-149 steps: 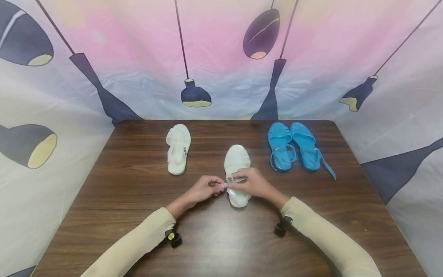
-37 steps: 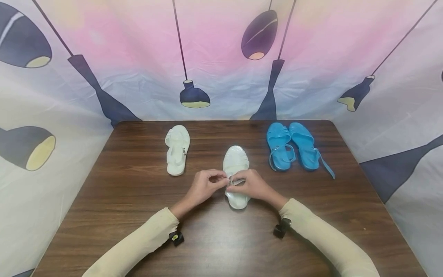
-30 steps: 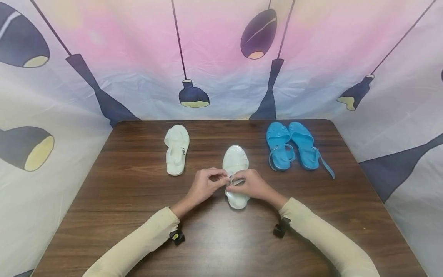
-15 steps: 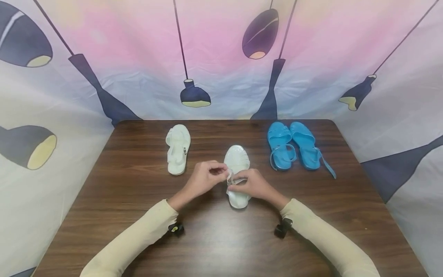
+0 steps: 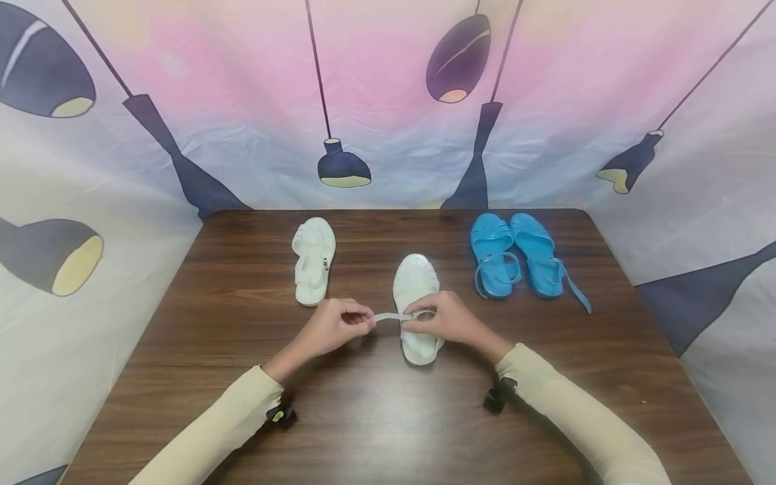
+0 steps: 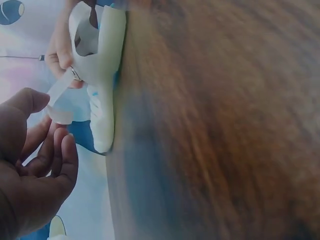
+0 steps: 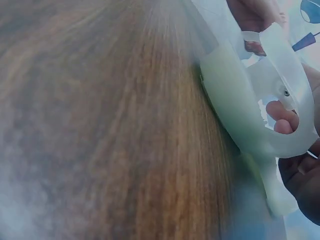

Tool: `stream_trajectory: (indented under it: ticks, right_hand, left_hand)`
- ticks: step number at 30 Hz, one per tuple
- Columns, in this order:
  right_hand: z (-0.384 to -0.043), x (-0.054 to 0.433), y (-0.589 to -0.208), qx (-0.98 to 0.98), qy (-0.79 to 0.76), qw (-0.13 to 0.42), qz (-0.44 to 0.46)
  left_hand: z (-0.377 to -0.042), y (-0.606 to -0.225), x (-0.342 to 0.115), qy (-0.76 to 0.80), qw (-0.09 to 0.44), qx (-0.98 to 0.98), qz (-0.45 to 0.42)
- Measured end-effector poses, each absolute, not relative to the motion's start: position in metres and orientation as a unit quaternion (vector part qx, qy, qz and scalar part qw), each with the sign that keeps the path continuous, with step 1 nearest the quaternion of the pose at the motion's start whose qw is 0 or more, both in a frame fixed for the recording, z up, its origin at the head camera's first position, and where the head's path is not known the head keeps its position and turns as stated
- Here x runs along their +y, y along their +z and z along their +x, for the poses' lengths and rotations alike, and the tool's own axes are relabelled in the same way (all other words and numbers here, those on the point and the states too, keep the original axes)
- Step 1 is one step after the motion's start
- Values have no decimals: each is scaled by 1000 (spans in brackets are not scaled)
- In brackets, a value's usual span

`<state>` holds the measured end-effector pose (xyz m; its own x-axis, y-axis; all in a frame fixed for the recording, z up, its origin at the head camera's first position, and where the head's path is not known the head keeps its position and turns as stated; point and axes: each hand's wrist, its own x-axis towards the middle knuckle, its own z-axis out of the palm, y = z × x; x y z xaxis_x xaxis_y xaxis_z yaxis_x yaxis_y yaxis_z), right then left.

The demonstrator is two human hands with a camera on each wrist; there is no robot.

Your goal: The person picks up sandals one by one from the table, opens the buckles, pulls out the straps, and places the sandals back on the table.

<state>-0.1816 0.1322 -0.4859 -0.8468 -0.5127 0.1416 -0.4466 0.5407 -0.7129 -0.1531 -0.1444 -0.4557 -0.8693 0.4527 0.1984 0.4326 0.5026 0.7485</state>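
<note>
A white sandal (image 5: 415,275) lies on the table between my hands, toe pointing away. My left hand (image 5: 333,328) pinches the end of its thin strap (image 5: 389,316), which is stretched out to the left. In the left wrist view this strap (image 6: 61,89) runs from a small metal buckle (image 6: 75,74) and its end curls under my thumb. My right hand (image 5: 446,320) grips the strap at the buckle over the sandal's left side. The right wrist view shows the sandal's heel (image 7: 225,85) nearby, with right fingertips (image 7: 283,119) seen through the side opening.
A second white sandal (image 5: 312,263), its buckle showing, stands at the back left of the brown table (image 5: 242,404). A pair of blue sandals (image 5: 494,236) is at the back right, one strap hanging loose. A printed curtain (image 5: 394,101) encloses the table behind and at the sides.
My left hand has moved left and slightly down from beside the buckle, drawing the strap out straight. The right hand stays at the buckle, and the sandal has hardly moved.
</note>
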Motion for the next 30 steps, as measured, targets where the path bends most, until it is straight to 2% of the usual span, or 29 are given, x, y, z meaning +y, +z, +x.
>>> stream_trajectory:
  ticks: [12,30]
  right_hand:
    - [-183,139,-479,865,-403,37,-297]
    - [-180,153,-466,877,-379,62,-289]
  left_hand:
    - [-150,-467,-148,429,79,866,246]
    - [-166,-463,-98,447,68,859,239]
